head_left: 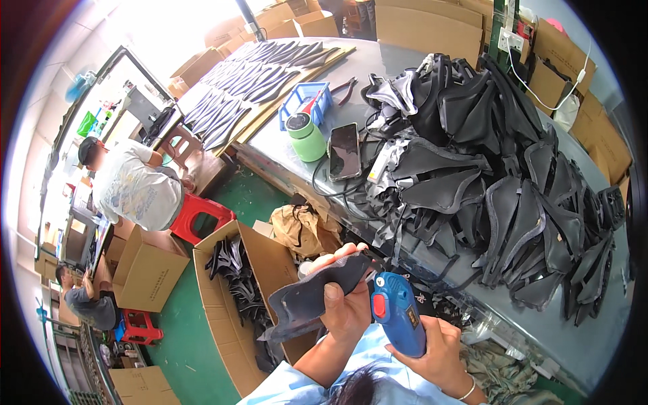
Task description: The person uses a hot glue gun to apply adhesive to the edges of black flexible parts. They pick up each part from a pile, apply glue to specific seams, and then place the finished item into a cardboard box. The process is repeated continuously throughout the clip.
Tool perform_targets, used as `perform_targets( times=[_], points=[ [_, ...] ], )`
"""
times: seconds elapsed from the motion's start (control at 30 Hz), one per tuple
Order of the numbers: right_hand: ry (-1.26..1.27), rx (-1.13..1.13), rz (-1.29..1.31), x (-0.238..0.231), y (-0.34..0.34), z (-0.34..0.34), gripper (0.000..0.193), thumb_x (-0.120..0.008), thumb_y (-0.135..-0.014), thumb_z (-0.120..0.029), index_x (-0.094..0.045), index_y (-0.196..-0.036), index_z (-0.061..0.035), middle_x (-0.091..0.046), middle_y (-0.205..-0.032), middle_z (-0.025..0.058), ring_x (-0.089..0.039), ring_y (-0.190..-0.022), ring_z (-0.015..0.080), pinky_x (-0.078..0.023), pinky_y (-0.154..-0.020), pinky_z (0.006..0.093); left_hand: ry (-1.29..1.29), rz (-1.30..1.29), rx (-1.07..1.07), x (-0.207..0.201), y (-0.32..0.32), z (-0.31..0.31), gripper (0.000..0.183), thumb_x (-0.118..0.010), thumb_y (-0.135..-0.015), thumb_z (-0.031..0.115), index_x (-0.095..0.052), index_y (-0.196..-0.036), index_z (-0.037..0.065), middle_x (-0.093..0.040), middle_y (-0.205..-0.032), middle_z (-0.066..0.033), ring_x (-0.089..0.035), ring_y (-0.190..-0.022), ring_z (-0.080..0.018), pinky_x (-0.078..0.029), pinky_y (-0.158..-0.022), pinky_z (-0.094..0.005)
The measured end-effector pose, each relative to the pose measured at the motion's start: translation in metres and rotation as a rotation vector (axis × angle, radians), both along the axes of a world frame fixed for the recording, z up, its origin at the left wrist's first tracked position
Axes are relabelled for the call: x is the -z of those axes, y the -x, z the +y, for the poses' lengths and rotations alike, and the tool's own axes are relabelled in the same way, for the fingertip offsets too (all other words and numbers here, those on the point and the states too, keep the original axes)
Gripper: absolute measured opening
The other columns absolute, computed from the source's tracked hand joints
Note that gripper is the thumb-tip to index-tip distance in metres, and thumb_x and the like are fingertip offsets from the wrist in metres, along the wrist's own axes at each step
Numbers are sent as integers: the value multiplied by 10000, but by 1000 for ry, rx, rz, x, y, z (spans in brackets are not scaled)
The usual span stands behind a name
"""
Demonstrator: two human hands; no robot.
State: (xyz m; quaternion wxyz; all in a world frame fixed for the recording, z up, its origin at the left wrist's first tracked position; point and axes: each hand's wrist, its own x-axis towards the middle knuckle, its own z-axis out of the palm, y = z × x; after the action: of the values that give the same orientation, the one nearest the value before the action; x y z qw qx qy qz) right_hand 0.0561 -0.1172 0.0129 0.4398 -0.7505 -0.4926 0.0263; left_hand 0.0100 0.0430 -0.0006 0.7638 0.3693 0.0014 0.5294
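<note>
My left hand (345, 316) grips a curved black moulded pad (304, 293), thumb on its face and fingers behind its upper edge. In my right hand (440, 354) is a blue cordless power tool (406, 327) with a red button, held by its body. The tool's head is close to the right end of the pad; its tip is partly hidden, so I cannot tell whether they touch. Below both hands stands an open cardboard box (226, 337) holding dark pieces. To the right, a heap of similar black pads (466, 175) covers much of the metal table (580, 351).
On the table are a green jar (305, 138), a phone (344, 152), a blue basket (290, 111), pliers (347, 91) and a dark cable (327, 192). Rows of grey pads (270, 74) lie on a board behind. Two people sit at left on red stools (202, 216).
</note>
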Motion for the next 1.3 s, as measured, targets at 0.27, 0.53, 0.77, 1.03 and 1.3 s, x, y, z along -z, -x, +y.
perform_targets(
  times=[0.27,0.53,0.77,1.03,1.3],
  points=[
    [103,27,-39,-4,-1,-5,561,-837,-630,-307,-528,-973,13,-596,-691,95,-570,-545,241,-451,-543,337,-93,122,-20,5,6,8,448,-609,-885,311,-451,-1200,33,-569,-1148,-215,-562,-1085,-320,-445,-965,-426],
    [136,40,-72,-2,-6,-11,560,-840,-597,-270,-537,-975,12,-598,-701,98,-564,-565,246,-443,-577,350,-49,255,194,-24,16,25,341,-633,-857,175,-536,-1102,-41,-600,-1087,-216,-584,-1049,-297,-440,-950,-438],
    [131,31,-99,-4,-8,-7,595,-835,-559,-177,-512,-1018,19,-596,-646,108,-576,-528,281,-454,-581,360,-106,558,202,-42,23,31,333,-569,-831,117,-517,-1118,-42,-588,-1078,-197,-571,-1041,-292,-442,-928,-434],
    [110,34,-67,5,-10,-6,589,-842,-546,-186,-517,-1004,-8,-592,-629,93,-571,-513,267,-450,-564,348,-37,318,159,-31,28,42,423,-658,-817,168,-495,-1153,-32,-575,-1104,-146,-568,-1006,-199,-440,-911,-333],
    [82,-1,-5,7,-8,-3,546,-831,-587,-226,-528,-984,-7,-581,-593,79,-567,-493,239,-444,-520,337,-64,391,111,-30,24,30,364,-632,-824,98,-500,-1142,-20,-579,-1061,-108,-560,-963,-160,-435,-885,-300]
  ],
)
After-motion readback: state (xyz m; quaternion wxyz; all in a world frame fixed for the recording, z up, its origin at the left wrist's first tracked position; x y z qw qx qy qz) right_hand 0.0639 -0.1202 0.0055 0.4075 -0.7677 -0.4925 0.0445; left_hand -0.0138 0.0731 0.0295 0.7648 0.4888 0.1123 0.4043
